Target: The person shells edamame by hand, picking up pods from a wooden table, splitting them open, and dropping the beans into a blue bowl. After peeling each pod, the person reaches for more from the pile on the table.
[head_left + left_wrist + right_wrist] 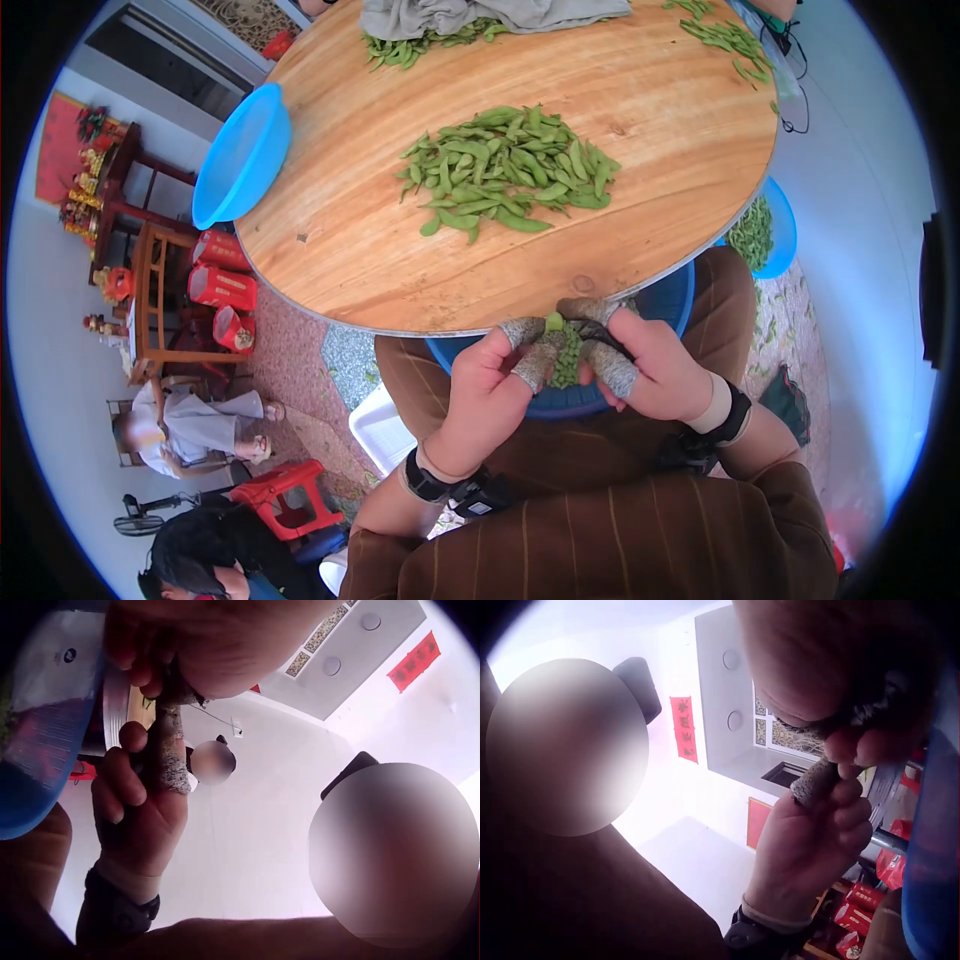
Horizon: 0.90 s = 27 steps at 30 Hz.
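Note:
In the head view both hands meet over a blue basin (pixel 560 402) at the near table edge. Gritty grey covers wrap several fingertips. My left hand (pixel 478 390) pinches a green soybean pod (pixel 554 321), whose tip pokes out between thumb and finger. From the other side my right hand (pixel 655 368) reaches in, its index fingertip right at the pod; I cannot tell what its curled fingers grip. Shelled green soybeans (pixel 565 362) show below the fingertips. The right hand (pixel 142 814) meets the left in the left wrist view; the left hand (pixel 802 832) appears in the right wrist view.
A pile of pods (pixel 510 165) lies on the round wooden table (pixel 345 235). More pods poke out beside a grey cloth (pixel 490 15). A blue bowl (pixel 243 155) stands at the left rim. Another blue basin (pixel 780 235) holds pods at right. People sit at lower left.

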Each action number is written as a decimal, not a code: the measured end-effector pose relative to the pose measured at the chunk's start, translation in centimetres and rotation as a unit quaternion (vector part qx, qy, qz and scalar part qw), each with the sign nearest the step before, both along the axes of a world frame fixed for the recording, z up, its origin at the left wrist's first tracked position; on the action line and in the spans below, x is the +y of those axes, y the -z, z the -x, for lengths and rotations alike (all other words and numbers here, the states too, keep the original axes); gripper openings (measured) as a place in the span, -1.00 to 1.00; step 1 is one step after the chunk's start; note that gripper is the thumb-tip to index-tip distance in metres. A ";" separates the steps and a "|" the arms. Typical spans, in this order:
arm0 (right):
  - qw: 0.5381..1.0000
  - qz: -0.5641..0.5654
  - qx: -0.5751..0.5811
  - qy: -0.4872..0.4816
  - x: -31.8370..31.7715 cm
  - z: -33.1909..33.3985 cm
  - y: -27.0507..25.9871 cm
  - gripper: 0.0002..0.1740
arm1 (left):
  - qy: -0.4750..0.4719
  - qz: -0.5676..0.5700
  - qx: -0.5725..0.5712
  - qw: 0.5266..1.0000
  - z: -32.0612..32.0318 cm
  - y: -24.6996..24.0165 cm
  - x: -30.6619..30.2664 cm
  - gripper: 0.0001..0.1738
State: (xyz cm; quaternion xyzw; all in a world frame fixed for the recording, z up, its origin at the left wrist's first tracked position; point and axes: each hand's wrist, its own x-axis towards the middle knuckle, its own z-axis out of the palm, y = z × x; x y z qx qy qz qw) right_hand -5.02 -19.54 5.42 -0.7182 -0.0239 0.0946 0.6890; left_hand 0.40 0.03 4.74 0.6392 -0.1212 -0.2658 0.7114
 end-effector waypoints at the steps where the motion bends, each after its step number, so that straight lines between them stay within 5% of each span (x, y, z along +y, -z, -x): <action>1: 1.000 0.013 -0.022 -0.011 0.1 0.0 0.4 -0.68 | 0.002 0.000 0.000 1.000 0.0 0.0 -0.1 -0.74; 7: 0.999 -0.003 0.013 -0.030 -0.1 0.2 0.4 -0.54 | 0.009 -0.052 -0.139 0.989 0.1 0.4 -0.1 -0.74; 9: 0.999 -0.006 0.029 -0.027 0.0 0.3 0.4 -0.50 | 0.028 -0.196 -0.262 0.945 0.0 -0.5 0.0 -0.70; 16: 0.994 -0.052 0.080 -0.052 -0.5 0.2 -0.2 -0.51 | 0.007 -0.150 -0.220 0.964 0.0 1.2 0.6 -0.67; 21: 0.997 0.003 0.055 -0.050 -0.5 -0.1 0.9 -0.60 | 0.044 -0.210 -0.406 0.888 -0.3 0.3 0.2 -0.70; 22: 0.991 -0.066 0.084 -0.075 -0.8 -0.3 1.6 -0.63 | 0.045 -0.210 -0.406 0.888 -0.1 0.1 0.3 -0.70; 23: 0.980 -0.135 0.113 -0.098 -0.9 -0.3 1.9 -0.67 | 0.055 -0.126 -0.198 0.970 0.1 -0.3 0.3 -0.75; 24: 0.979 -0.135 0.114 -0.097 -0.9 -0.2 1.5 -0.67 | 0.062 -0.035 0.020 0.997 0.1 -0.5 0.4 -0.79; 26: 0.888 -0.370 0.251 -0.104 -0.8 0.2 0.3 -0.74 | 0.064 -0.033 0.027 0.997 0.1 -0.2 0.3 -0.79; 27: 0.888 -0.370 0.253 -0.104 -0.8 0.1 0.4 -0.74 | 0.065 -0.031 0.033 0.997 0.2 -0.1 0.4 -0.79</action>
